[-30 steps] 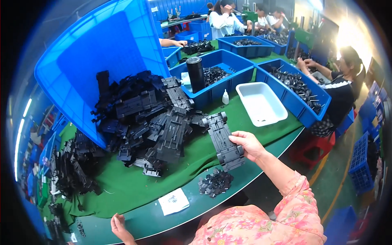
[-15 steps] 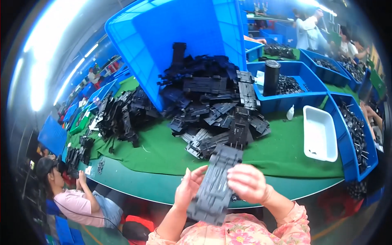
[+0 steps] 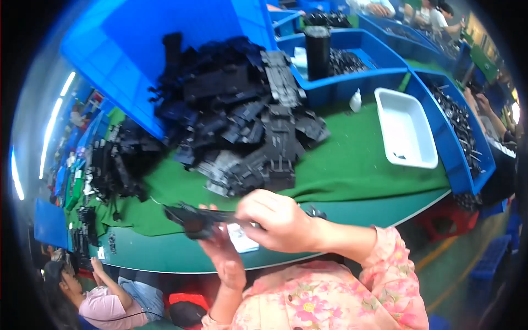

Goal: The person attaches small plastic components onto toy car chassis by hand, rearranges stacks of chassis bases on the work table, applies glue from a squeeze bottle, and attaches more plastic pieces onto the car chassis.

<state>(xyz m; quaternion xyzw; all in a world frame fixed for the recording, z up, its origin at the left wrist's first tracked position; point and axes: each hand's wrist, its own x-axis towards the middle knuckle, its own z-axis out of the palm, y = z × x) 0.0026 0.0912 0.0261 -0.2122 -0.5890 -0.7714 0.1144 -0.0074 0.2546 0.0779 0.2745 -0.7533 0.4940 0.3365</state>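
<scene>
"Holding what?"
"A black chassis plate (image 3: 195,221), above the green table (image 3: 165,251). The left hand (image 3: 222,254) grasps it; the right hand (image 3: 279,221) is at its right end, fingers bent, grip too blurred to tell."
"What changed?"
"It turned from face-on to edge-on, so handling seems to have moved to its rim. Beyond lie a plate heap (image 3: 220,85), then a tilted blue crate (image 3: 113,58)."

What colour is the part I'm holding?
The held part is mostly black; the head view shows it, a bit blurred.

White tray (image 3: 406,124), small bottle (image 3: 356,103) on green cloth (image 3: 352,151); black cylinder (image 3: 318,58) in blue bin (image 3: 336,92).
</scene>
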